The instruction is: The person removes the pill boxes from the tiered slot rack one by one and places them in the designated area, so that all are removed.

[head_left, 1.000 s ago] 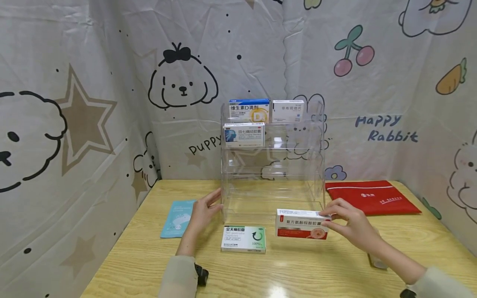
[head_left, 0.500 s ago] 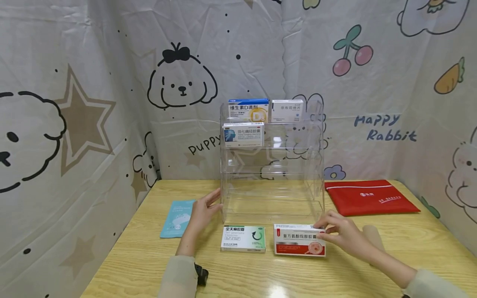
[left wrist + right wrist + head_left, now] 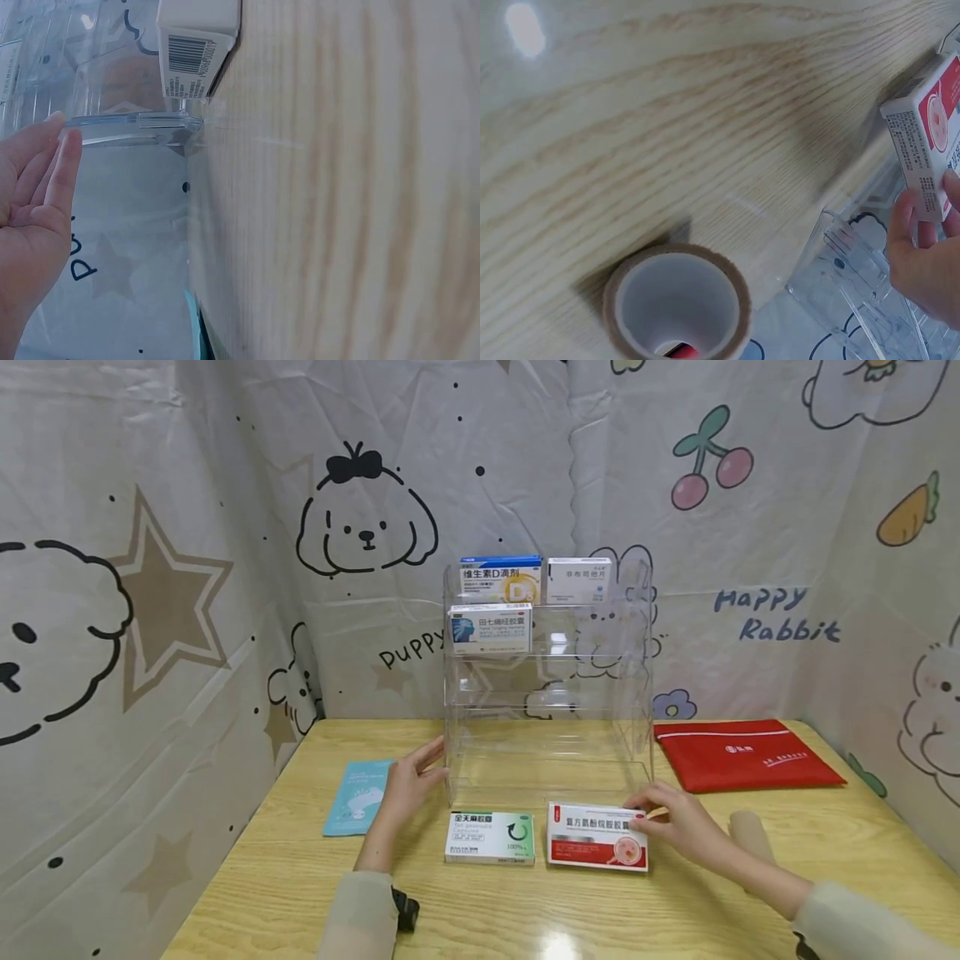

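Observation:
In the head view a clear tiered rack [image 3: 555, 656] stands on the table. My left hand [image 3: 408, 785] is at its lower left side; in the left wrist view, straight fingertips [image 3: 69, 142] touch the clear side edge. My right hand [image 3: 678, 822] pinches the upper right corner of a red-and-white medicine box [image 3: 596, 843], which leans back in front of the rack. To its left lies a green-and-white medicine box [image 3: 490, 839]. Higher up, the rack holds a blue-and-yellow vitamin D box [image 3: 498, 581], a white box [image 3: 579, 581] and a blue-and-white box [image 3: 491, 631].
Behind my right forearm is a brown roll [image 3: 750, 839], hollow in the right wrist view. A red zip pouch [image 3: 750, 758] lies at the back right, a light-blue packet [image 3: 360, 802] left of the rack. Printed cloth [image 3: 517, 468] hangs around the table.
My right hand has brought the red-and-white medicine box down and slightly left, close beside the green one, and its face now tilts further back. The left hand stays at the rack.

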A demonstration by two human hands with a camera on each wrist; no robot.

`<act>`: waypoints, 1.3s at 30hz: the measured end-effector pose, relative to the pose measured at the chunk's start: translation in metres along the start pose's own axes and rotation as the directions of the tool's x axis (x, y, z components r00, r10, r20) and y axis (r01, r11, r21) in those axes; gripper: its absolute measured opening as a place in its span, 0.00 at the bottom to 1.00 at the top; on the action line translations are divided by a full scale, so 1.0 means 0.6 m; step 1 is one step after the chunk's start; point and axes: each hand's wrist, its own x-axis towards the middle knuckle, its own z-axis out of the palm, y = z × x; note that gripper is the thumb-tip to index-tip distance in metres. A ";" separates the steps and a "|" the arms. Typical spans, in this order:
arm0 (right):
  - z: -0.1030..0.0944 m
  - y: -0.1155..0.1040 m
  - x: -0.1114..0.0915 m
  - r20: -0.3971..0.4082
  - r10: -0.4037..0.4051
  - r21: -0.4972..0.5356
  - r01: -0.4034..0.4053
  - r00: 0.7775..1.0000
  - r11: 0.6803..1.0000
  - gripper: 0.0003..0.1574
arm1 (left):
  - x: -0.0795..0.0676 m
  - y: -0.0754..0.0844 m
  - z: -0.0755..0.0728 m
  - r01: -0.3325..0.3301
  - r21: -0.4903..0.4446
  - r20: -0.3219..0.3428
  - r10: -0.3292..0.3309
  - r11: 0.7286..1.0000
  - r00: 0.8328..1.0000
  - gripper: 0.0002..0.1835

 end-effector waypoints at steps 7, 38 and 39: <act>0.003 0.000 0.012 0.068 0.082 -0.059 -0.078 0.994 0.995 0.10 | 0.001 0.000 0.001 -0.010 0.007 0.002 0.010 1.000 1.000 0.31; 0.029 0.020 0.020 0.155 0.137 -0.089 -0.124 0.978 0.988 0.06 | 0.000 0.002 0.000 -0.004 -0.001 -0.007 0.004 1.000 1.000 0.31; 0.029 0.019 0.020 0.154 0.134 -0.089 -0.121 0.979 0.989 0.06 | -0.001 0.002 0.000 -0.001 -0.006 -0.006 0.001 1.000 1.000 0.31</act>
